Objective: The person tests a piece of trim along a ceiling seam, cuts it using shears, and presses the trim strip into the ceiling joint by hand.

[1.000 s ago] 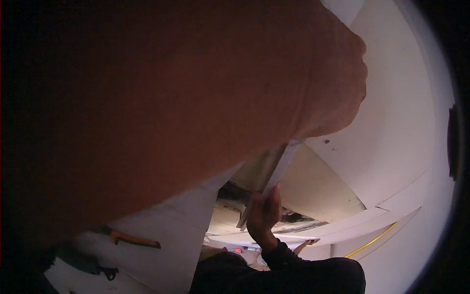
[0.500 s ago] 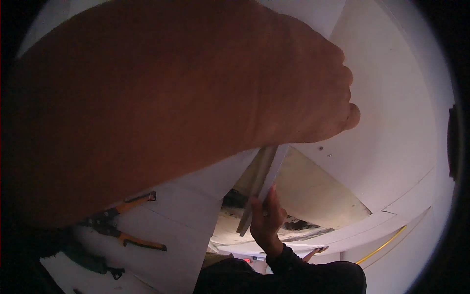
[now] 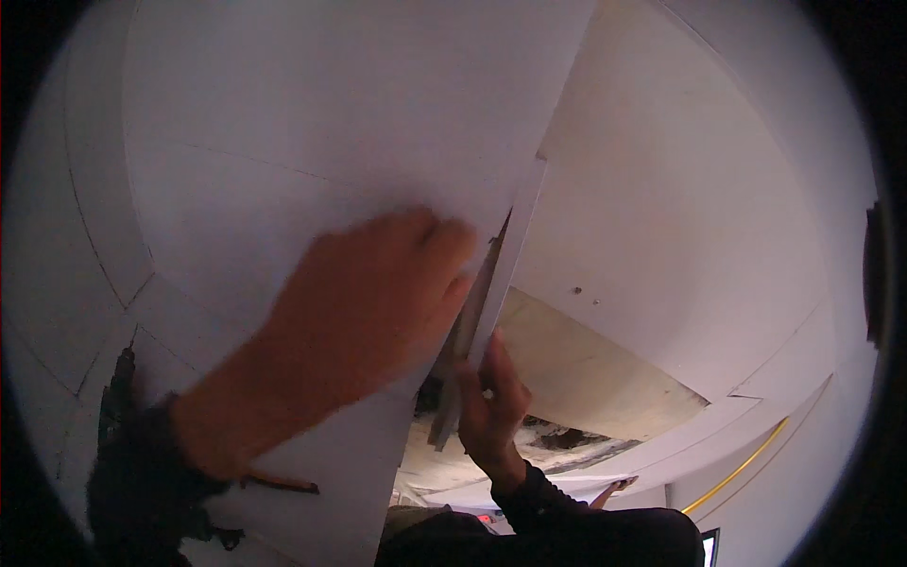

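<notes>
My right hand (image 3: 496, 406), in a dark sleeve, is wrapped round the lower part of a long narrow white strip (image 3: 504, 265) with a greyish underside. The strip slants along the edge of a large white panel (image 3: 378, 104), over a gap. My left hand (image 3: 378, 288) is above the panel, just left of the strip. Its back faces up and its fingers are curled closed, slightly smeared by motion. What they hold, if anything, is hidden.
A dark power drill (image 3: 118, 397) lies far left. An orange tool handle (image 3: 282, 484) shows under my left forearm. Past the gap are a pale panel (image 3: 605, 364) and two small screws or holes (image 3: 586, 296). A yellow line (image 3: 742, 468) runs at lower right.
My left arm, which filled the upper view close to the camera, has drawn down and back to the panel beside the strip. My right hand still holds the strip; the view has shifted slightly.
</notes>
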A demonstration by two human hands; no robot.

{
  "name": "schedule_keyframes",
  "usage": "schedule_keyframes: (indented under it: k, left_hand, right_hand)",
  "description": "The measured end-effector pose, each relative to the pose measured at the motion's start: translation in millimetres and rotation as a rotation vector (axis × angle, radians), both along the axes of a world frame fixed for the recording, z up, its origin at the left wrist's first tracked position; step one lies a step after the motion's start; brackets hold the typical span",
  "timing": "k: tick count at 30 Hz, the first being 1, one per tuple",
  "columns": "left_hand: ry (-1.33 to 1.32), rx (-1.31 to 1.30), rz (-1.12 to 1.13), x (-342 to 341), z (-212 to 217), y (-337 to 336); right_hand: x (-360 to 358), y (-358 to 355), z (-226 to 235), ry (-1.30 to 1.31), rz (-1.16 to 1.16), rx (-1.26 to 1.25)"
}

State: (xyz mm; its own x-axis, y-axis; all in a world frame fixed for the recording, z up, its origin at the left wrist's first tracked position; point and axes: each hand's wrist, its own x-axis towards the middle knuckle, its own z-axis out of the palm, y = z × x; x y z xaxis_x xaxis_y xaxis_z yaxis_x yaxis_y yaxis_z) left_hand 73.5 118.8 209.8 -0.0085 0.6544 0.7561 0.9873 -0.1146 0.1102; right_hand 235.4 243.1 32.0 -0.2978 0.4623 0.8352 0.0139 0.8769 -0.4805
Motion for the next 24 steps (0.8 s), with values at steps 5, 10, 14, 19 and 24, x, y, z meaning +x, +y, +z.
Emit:
schedule_keyframes:
  k: [5, 10, 14, 19, 24]
  left_hand:
    - [-0.231, -0.277, 0.084, 17.9, -73.9, -6.8]
    - [-0.292, -0.551, 0.083, 34.3, -125.0, -6.1]
    - [-0.328, -0.623, 0.058, 44.4, -156.0, -0.7]
    - [-0.298, -0.592, 0.086, 46.1, -174.5, 10.1]
    - [-0.398, -0.386, 0.050, 37.9, -171.9, 10.1]
  right_hand:
    - [-8.8, -3.2, 13.0, 0.029, 0.001, 0.007]
    - [-15.5, -3.4, 29.4, 0.095, 0.053, -0.075]
    - [-24.1, -4.8, 45.9, 0.139, 0.035, -0.072]
    - [-28.3, -3.7, 79.2, 0.165, 0.007, -0.140]
    - [-31.0, -9.4, 97.6, 0.192, 0.051, -0.139]
